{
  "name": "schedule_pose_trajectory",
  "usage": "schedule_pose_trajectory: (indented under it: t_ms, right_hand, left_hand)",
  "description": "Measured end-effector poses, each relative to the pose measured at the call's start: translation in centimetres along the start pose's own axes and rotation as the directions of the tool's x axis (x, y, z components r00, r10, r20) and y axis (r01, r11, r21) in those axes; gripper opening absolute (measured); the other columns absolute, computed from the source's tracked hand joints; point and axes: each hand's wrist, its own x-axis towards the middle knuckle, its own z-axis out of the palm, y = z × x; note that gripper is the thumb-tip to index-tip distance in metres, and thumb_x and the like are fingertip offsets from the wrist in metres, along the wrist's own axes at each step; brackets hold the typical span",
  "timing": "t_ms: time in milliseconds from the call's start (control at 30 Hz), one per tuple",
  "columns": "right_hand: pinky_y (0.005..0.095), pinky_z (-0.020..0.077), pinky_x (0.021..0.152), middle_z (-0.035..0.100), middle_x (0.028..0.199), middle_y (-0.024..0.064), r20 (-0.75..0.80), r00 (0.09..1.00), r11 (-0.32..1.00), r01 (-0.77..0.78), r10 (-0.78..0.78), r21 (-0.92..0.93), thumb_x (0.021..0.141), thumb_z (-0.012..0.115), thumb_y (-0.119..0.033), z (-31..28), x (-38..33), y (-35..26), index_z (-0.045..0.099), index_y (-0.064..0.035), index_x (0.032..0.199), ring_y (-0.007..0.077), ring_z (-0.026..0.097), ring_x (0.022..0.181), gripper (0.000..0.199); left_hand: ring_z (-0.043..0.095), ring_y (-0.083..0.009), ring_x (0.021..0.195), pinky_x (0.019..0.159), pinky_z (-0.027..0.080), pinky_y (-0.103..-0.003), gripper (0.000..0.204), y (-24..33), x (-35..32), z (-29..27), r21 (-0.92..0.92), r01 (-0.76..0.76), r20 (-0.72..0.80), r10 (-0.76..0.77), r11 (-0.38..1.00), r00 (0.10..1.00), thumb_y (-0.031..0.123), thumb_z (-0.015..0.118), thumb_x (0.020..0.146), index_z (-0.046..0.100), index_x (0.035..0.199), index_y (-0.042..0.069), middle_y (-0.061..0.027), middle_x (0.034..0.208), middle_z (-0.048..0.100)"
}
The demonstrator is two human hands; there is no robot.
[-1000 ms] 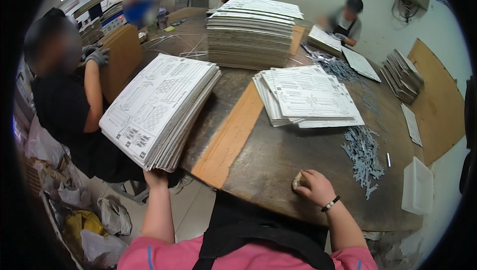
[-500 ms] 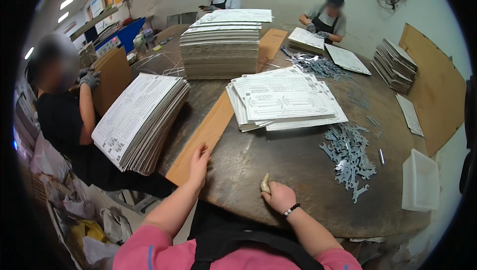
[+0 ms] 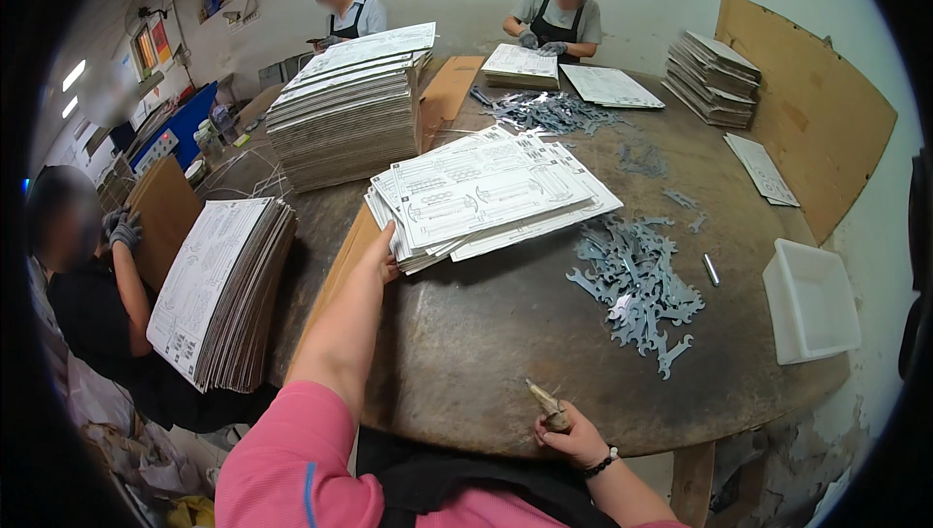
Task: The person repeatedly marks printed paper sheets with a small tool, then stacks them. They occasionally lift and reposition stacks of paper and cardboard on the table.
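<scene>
My left hand (image 3: 382, 254) reaches forward to the left corner of a loose stack of white printed cardboard sheets (image 3: 496, 193). Its fingers look stretched out and touch the edge, though some are hidden at the corner. In my right hand (image 3: 579, 439), near the table's front edge, is a short tool with a pointed tip and a tape-wrapped handle (image 3: 554, 413). The tip points up and to the left, away from the sheets. Right of the sheets lies a heap of grey open-ended wrenches (image 3: 641, 285).
A tall sheet stack (image 3: 345, 125) stands behind; another stack (image 3: 224, 285) leans at left beside a co-worker (image 3: 87, 305). Two people work across the table (image 3: 466, 363). A metal cylinder (image 3: 711, 270) lies near a white bin (image 3: 812, 305). More wrenches (image 3: 554, 112) lie farther back.
My left hand has moved forward from the bare board strip to the sheet stack's corner. My right hand keeps the taped tool, with more of it showing. The view has shifted.
</scene>
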Motion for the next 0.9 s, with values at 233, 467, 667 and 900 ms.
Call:
schedule_pose_trajectory:
  t_ms: [233, 467, 667, 900]
  right_hand:
    - [0.0248, 0.0397, 0.066, 0.052, 0.083, 0.0005, -0.086, 0.996, 0.982, -0.018, 0.002, -0.186, 0.076, 0.066, -0.012, 1.2, 1.0, -0.8, 0.052, -0.0041, 0.091, 0.0088, 0.048, 0.074, 0.023]
    - [0.0235, 0.0403, 0.062, 0.054, 0.075, 0.0001, -0.163, 0.982, 0.936, 0.03, -0.092, -0.35, 0.075, 0.067, -0.013, 1.3, 1.0, -1.3, 0.055, -0.0037, 0.084, 0.0088, 0.049, 0.067, 0.018]
    - [0.0293, 0.0456, 0.07, 0.057, 0.082, 0.0039, -0.419, 0.834, 0.927, 0.271, -0.36, -0.258, 0.076, 0.063, -0.01, -0.1, 1.5, -4.0, 0.054, -0.0002, 0.093, 0.0136, 0.054, 0.075, 0.022]
    - [0.0265, 0.0396, 0.084, 0.055, 0.102, 0.0035, -0.428, 0.624, 0.756, 0.508, -0.653, -0.412, 0.083, 0.054, -0.013, -7.2, 4.1, -10.6, 0.046, -0.0014, 0.12, 0.0129, 0.052, 0.094, 0.039]
  left_hand:
    - [0.056, -0.0282, 0.098, 0.082, 0.045, -0.046, 0.054, -0.5, 0.9, 4.3, -0.262, 0.017, 0.193, 0.035, 0.965, 0.981, 0.038, 0.064, 0.077, 0.049, 0.117, 0.005, -0.0116, 0.109, 0.057]
    - [0.055, -0.0304, 0.099, 0.081, 0.047, -0.04, 0.048, -3.1, 0.2, 6.4, -0.362, -0.305, 0.064, 0.349, 0.881, 0.935, 0.008, 0.062, 0.079, 0.041, 0.119, -0.008, -0.0192, 0.113, 0.053]
    - [0.052, -0.0284, 0.104, 0.089, 0.043, -0.039, 0.05, -6.3, -2.9, -3.0, -0.419, -0.206, 0.212, 0.316, 0.884, 0.925, 0.014, 0.057, 0.082, 0.037, 0.125, -0.002, -0.0161, 0.116, 0.052]
    - [0.051, -0.024, 0.108, 0.091, 0.041, -0.035, 0.055, -9.3, -16.4, -17.9, -0.225, -0.292, 0.153, 0.33, 0.93, 0.932, 0.017, 0.056, 0.083, 0.033, 0.13, 0.003, -0.0129, 0.122, 0.048]
